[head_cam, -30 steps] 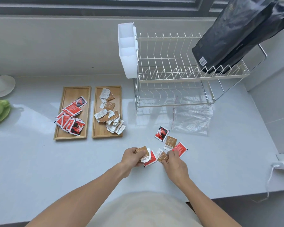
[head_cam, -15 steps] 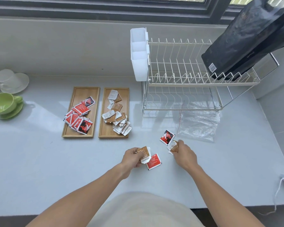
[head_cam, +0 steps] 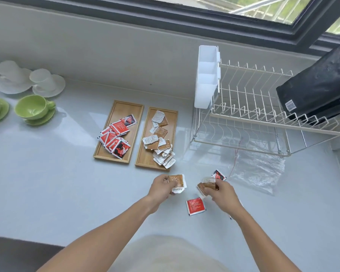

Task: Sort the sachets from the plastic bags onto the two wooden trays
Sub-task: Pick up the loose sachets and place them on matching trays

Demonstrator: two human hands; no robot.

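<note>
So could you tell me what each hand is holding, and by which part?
The left hand pinches small brown-and-white paper sachets by their left edges; the right hand grips similar brown sachets by their right ends.

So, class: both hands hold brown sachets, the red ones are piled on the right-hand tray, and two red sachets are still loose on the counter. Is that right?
Not quite. The head view shows the red sachets piled on the left tray; the right tray holds brown and white ones. The rest stands: the left hand and right hand each hold brown sachets, and two red ones lie loose.
</note>
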